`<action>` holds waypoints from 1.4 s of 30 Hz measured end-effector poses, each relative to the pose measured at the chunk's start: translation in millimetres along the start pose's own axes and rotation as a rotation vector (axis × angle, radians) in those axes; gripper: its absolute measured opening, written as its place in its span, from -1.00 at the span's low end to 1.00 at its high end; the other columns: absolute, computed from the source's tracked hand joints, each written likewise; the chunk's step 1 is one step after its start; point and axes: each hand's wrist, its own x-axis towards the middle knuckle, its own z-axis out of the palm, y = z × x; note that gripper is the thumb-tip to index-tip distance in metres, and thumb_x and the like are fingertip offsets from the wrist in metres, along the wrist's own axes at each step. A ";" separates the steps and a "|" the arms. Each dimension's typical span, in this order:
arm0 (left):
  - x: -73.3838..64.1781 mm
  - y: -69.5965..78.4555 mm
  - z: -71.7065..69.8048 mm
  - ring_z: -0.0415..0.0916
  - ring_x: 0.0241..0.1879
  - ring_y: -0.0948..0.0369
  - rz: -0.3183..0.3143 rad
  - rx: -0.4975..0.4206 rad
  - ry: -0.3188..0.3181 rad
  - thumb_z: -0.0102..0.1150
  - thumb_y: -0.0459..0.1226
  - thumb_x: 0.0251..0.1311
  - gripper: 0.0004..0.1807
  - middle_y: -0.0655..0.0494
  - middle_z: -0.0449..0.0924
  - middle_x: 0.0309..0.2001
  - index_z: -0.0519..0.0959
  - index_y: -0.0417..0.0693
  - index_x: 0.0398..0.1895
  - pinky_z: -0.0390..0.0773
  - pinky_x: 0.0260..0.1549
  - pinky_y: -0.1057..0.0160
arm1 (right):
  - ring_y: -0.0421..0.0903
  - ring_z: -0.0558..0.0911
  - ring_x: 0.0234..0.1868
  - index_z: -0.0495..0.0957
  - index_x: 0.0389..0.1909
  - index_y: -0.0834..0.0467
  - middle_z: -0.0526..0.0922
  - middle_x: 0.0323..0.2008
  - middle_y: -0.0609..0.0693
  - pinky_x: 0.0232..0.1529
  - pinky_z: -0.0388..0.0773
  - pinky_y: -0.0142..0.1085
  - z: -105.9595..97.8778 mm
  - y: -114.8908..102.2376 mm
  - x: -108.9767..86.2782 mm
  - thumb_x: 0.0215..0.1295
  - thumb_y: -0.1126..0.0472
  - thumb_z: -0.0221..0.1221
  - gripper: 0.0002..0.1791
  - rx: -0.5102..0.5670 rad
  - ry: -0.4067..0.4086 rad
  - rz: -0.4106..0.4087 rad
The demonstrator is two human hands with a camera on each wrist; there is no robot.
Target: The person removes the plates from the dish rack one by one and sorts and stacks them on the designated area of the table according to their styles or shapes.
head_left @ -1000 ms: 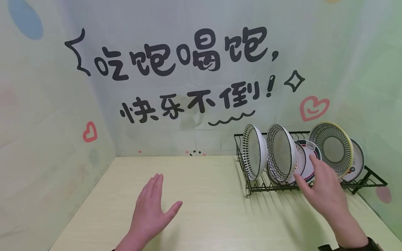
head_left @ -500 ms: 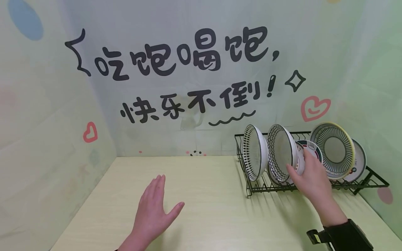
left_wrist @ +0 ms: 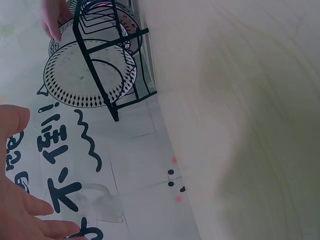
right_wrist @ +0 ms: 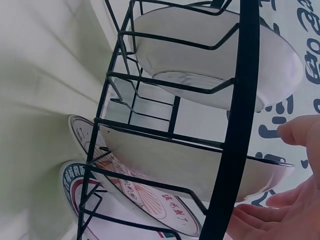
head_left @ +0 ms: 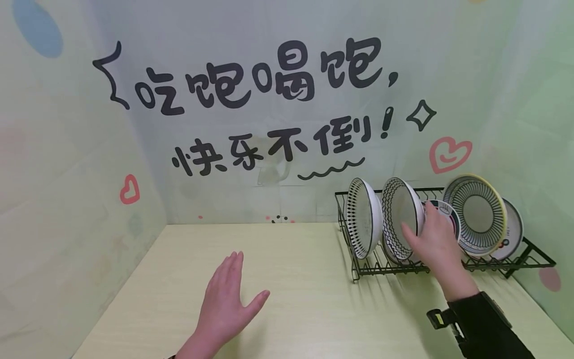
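Observation:
My right hand (head_left: 437, 239) reaches to the dish rack at right, spread around the rim of a white bowl with a zigzag pattern (head_left: 393, 214). The thumb is on the inner side, and the fingers lie along the bowl's outer side. In the right wrist view the thumb (right_wrist: 295, 131) stands apart from the rim of that bowl (right_wrist: 165, 157), with the fingers close under its outer wall. My left hand (head_left: 224, 299) hovers over the table with straight fingers and the thumb spread, holding nothing.
The black wire dish rack (head_left: 385, 272) also bears a diamond-patterned bowl (head_left: 358, 219) at its left. A yellow-rimmed bowl (head_left: 476, 214) leans at its right, before a plate (head_left: 513, 229). Further plates (right_wrist: 150, 200) stand beside the zigzag bowl. A printed backdrop (head_left: 251, 199) rises behind the table (head_left: 287, 279).
My right hand has moved left from in front of the plates to the zigzag bowl's rim. My left hand has drifted slightly right. The dishes stand as before.

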 end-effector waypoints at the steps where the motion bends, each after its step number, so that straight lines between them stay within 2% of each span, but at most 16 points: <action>1: 0.0 0.3 0.8 0.12 0.41 -0.17 0.000 0.000 0.000 0.34 0.10 0.12 0.01 -0.21 0.17 0.45 0.14 -0.29 0.47 0.19 0.31 -0.21 | 0.46 0.45 -0.04 0.22 0.22 0.47 0.45 -0.07 0.51 -0.17 0.44 0.33 0.4 -0.3 1.8 0.29 0.04 0.24 -0.28 -0.003 -0.009 0.013; 6: 1.9 4.9 3.6 0.10 0.42 -0.17 -0.002 -0.020 -0.012 0.31 0.12 0.14 0.01 -0.21 0.16 0.46 0.13 -0.28 0.48 0.19 0.32 -0.22 | 0.45 0.49 -0.09 0.13 0.33 0.47 0.43 -0.02 0.53 -0.29 0.50 0.27 -0.7 -1.3 8.6 0.34 -0.01 0.17 -0.21 -0.019 -0.069 0.075; 13: 6.3 11.2 9.6 0.08 0.44 -0.15 -0.014 -0.040 -0.036 0.30 0.13 0.14 0.02 -0.20 0.14 0.47 0.12 -0.27 0.49 0.16 0.35 -0.20 | 0.37 0.59 -0.24 0.16 0.30 0.42 0.51 -0.10 0.48 -0.53 0.51 0.09 0.6 -1.4 14.6 0.38 -0.04 0.10 -0.27 -0.042 -0.126 0.094; 22: 11.3 19.5 16.2 0.05 0.45 -0.13 -0.031 -0.065 -0.063 0.25 0.18 0.17 0.02 -0.16 0.12 0.48 0.10 -0.22 0.51 0.14 0.36 -0.20 | 0.37 0.59 -0.23 0.18 0.27 0.41 0.52 -0.09 0.47 -0.57 0.51 0.04 -0.6 -1.4 18.1 0.38 -0.04 0.06 -0.31 -0.066 -0.159 0.109; 30: 11.6 24.8 21.6 0.06 0.45 -0.12 -0.024 -0.083 -0.074 0.24 0.18 0.17 0.01 -0.15 0.14 0.48 0.11 -0.22 0.51 0.15 0.36 -0.18 | 0.28 0.61 -0.32 0.22 0.20 0.40 0.56 -0.16 0.41 -0.63 0.44 -0.08 1.0 -1.5 20.6 0.38 -0.02 0.02 -0.39 -0.080 -0.169 0.134; 39: 9.8 27.0 26.6 0.07 0.45 -0.12 -0.010 -0.078 -0.077 0.25 0.17 0.16 0.01 -0.16 0.17 0.46 0.12 -0.23 0.50 0.15 0.37 -0.16 | 0.36 0.60 -0.28 0.25 0.12 0.41 0.57 -0.16 0.45 -0.64 0.44 0.00 3.2 -3.8 22.3 0.37 0.11 -0.08 -0.52 -0.110 -0.148 0.152; 42: 9.3 28.3 27.5 0.06 0.45 -0.12 -0.012 -0.086 -0.087 0.24 0.18 0.17 0.01 -0.15 0.17 0.46 0.12 -0.23 0.50 0.15 0.37 -0.16 | 0.37 0.60 -0.33 0.25 0.08 0.43 0.57 -0.20 0.46 -0.66 0.42 0.01 2.5 -6.0 21.4 0.37 0.13 -0.11 -0.55 -0.128 -0.137 0.152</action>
